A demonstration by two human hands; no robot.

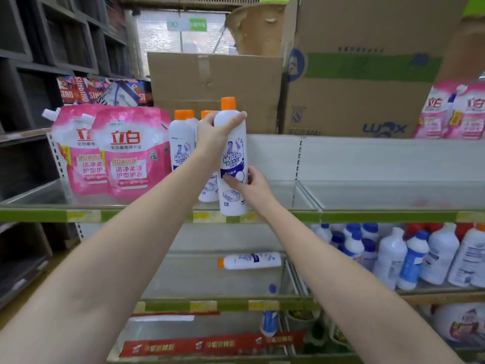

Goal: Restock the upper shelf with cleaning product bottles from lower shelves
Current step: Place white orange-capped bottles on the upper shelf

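Two big cardboard boxes [359,74] stand on top of the shelving unit, at the far side, and they fill most of the upper part of the view. Below them is the upper shelf [380,216], with a green front strip and a low clear rail. Its right part is bare metal. On its left part stand pink refill pouches [123,153] with white spouts, and more pink pouches [456,111] are at the far right, higher up.

On the lower shelf [223,304], at the right, a group of white bottles with blue caps [409,256] stands close together. To the left of them one white bottle with an orange cap [250,260] lies on its side, alone, with the cap pointing left.

Just right of the pink pouches, on the upper shelf, stand white bottles with orange caps [182,137]. Beside them the held bottle [232,158], white with an orange cap and a blue "Mr Muscle" label, is upright at the front edge of the upper shelf. I cannot tell if its bottom touches the shelf.

The left hand [214,135] grips this bottle near its shoulder, with the thumb curled across the front. The right hand [250,183] holds the lower part of the bottle, thumb on the label and fingers behind.
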